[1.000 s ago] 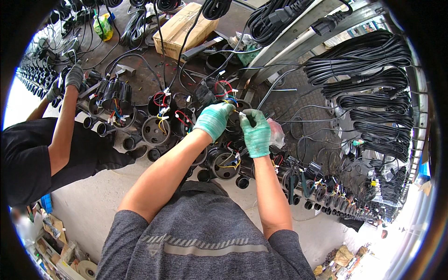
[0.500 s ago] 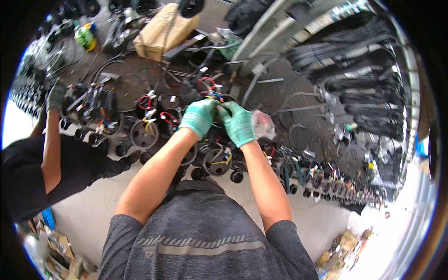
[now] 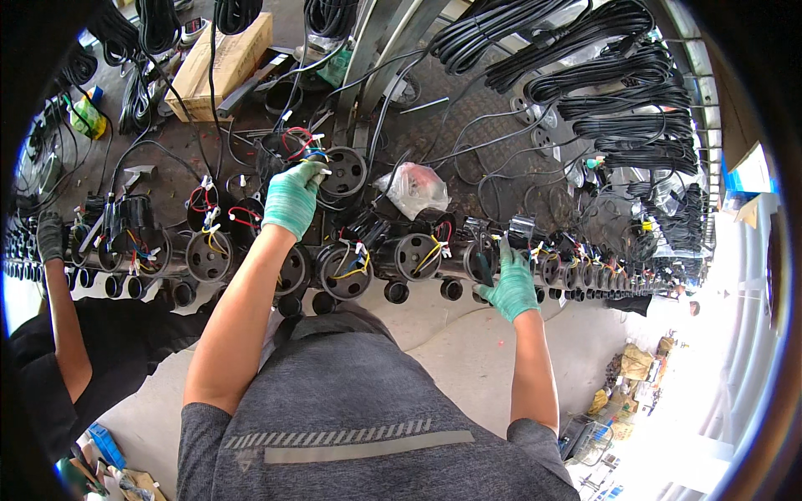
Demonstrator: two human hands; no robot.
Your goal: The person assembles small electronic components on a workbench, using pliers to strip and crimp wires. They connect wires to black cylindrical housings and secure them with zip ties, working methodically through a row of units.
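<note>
My left hand [image 3: 292, 199], in a green glove, is closed on a bunch of red, blue and white-tipped wires [image 3: 302, 144] beside a black round housing [image 3: 344, 171]. My right hand [image 3: 511, 288], also gloved green, is out to the right at the bench's near edge, gripping a dark-handled tool [image 3: 484, 269] just below a black part [image 3: 521, 230]. A row of black cylindrical housings [image 3: 416, 255] with yellow and red wires runs between the two hands.
A crumpled clear plastic bag [image 3: 413, 188] lies behind the row. Black cable coils [image 3: 622, 100] hang at the back right, and a cardboard box [image 3: 224, 60] sits at the back left. A co-worker's grey-gloved hand [image 3: 50, 237] works on housings at the far left.
My hands were together over the wires in the middle. The right hand has moved away to the right and down to the bench edge, while the left stays on the wires.
</note>
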